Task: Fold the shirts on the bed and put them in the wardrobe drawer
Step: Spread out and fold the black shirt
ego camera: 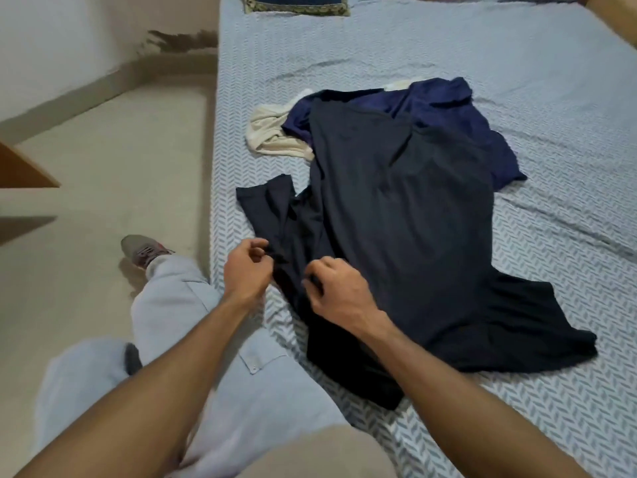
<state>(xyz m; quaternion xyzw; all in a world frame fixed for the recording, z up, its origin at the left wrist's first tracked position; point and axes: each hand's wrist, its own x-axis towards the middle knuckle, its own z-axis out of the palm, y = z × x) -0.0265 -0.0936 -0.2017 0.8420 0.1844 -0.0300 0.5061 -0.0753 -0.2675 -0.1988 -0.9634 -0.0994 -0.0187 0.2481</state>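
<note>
Blue-and-white patterned sheets cover the bed (517,81), and that is where the shirts lie. The black shirt (396,219) is the biggest thing there. It is spread out over the middle of the bed, a bit crumpled, with one sleeve sticking out to the left and its bottom edge lying close to the near side of the bed.

Both hands are on the near left part of this shirt. The left hand (246,269) has its fingers curled, and its grip pinches a bit of the dark cloth by the sleeve. The right hand (336,288) is just beside it. Its fingers are curled too, and its grip holds a small fold of the same shirt. The two hands are near each other but do not touch.

Under the far end of the black shirt lies a dark blue shirt (458,112). It peeks out at the top and to the right. A cream shirt (272,132) is bunched up at the left of the blue one, touching it, and partly tucked under the pile.

At the far end of the bed is a dark pillow (296,3) with a patterned edge.

Beside the bed on the left is the pale floor (103,150). The person's legs are in light grey trousers (179,305), and one grey shoe (144,251) rests on the floor. A bit of brown wooden furniture (20,170) shows at the left edge.
</note>
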